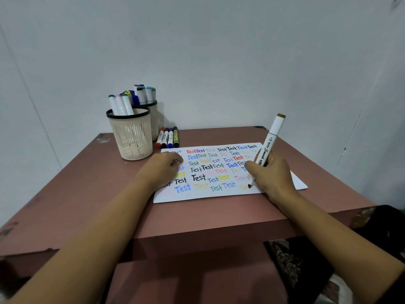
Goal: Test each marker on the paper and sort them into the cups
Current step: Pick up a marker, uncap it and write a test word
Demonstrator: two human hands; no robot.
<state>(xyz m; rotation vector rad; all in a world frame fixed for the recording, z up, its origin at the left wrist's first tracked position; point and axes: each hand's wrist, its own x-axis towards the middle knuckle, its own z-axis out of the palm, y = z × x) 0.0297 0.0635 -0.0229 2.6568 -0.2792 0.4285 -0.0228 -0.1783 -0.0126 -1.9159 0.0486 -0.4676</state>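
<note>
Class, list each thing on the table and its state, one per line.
Brown marker, tip on paper.
Right hand, grips that marker.
Left hand, rests on paper.
Paper, flat, mostly written over.
Front cup, upright, holds markers.
Rear cup, upright, holds markers.
Four loose markers, capped, lying flat.

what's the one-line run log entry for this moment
phase: testing | right hand: grips white marker, tip on paper | left hand: rests on paper | cups: both hold markers

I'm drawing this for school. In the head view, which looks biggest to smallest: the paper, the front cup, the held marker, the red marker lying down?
1. paper, largest
2. front cup
3. held marker: longer than the cup is tall but much thinner, so unsure
4. red marker, smallest, though farther away
</note>
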